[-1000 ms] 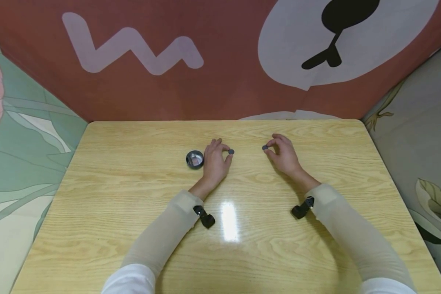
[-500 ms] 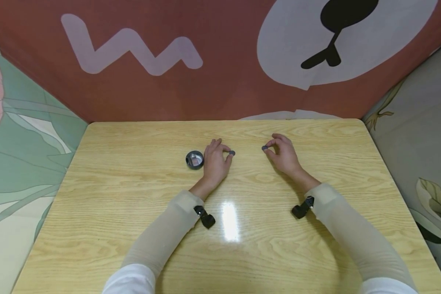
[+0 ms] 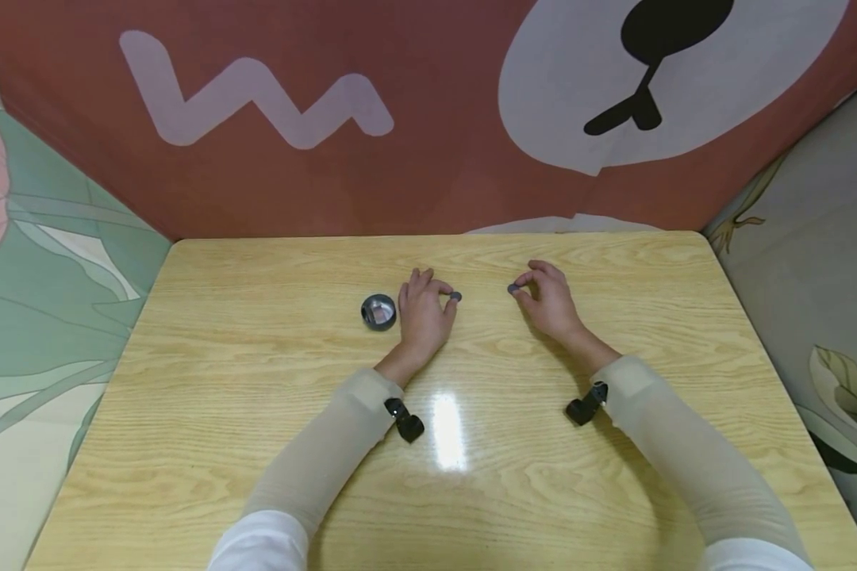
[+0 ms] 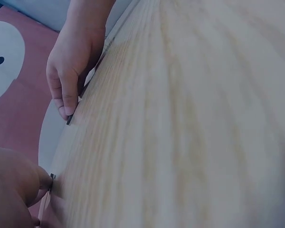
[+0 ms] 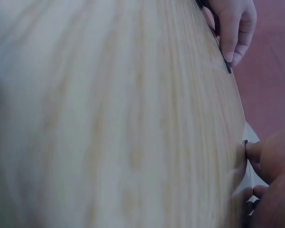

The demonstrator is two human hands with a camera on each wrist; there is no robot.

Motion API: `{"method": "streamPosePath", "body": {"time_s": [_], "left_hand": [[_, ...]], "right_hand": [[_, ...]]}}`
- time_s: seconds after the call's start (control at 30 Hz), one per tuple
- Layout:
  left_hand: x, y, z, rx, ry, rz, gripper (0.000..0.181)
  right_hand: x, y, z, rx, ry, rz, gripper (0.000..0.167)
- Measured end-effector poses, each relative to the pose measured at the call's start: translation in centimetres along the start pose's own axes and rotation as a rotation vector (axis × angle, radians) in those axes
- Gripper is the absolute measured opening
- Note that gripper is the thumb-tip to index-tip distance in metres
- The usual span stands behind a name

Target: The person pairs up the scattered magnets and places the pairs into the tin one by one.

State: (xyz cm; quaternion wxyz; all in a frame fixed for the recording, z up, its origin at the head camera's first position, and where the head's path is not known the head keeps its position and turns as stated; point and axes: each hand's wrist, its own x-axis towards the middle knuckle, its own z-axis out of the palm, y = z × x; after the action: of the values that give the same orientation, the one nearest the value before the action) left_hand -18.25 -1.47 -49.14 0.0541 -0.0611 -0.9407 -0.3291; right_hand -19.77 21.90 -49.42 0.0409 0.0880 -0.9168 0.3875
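Note:
Between thumb and index finger, my left hand (image 3: 424, 319) pinches a small dark round disc (image 3: 455, 296); its other fingers are spread. Across a short gap, my right hand (image 3: 551, 301) pinches a similar dark disc (image 3: 513, 289) by its edge. In the left wrist view the left hand's disc (image 4: 52, 176) looks thin and stands just off the wood. The right wrist view has the right hand's disc (image 5: 245, 144) at the thumb tip. Just left of my left hand sits a dark round container (image 3: 378, 312) with a shiny inside; what lies in it is too small to tell.
The wood-grain table (image 3: 257, 444) reaches to a red patterned wall (image 3: 443, 174) at the back. Patterned panels stand at the left and right sides. A black wrist camera (image 3: 409, 427) is strapped on the left sleeve, another wrist camera (image 3: 580, 411) on the right.
My left hand has shifted slightly right with its disc, away from the round container and nearer the other disc. The right hand has hardly moved.

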Motion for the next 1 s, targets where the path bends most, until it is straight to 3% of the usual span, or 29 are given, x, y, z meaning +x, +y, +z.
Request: {"method": "streamPosePath", "body": {"time_s": [0.43,1.0], "left_hand": [[0.1,0.7,0.5,0.032,-0.022,-0.013,0.016],[0.2,1.6,1.2,0.086,-0.036,-0.005,0.017]], "right_hand": [[-0.1,-0.1,0.3,-0.059,-0.001,-0.037,0.018],[-0.3,-0.2,0.2,-0.076,-0.018,-0.028,0.017]]}}
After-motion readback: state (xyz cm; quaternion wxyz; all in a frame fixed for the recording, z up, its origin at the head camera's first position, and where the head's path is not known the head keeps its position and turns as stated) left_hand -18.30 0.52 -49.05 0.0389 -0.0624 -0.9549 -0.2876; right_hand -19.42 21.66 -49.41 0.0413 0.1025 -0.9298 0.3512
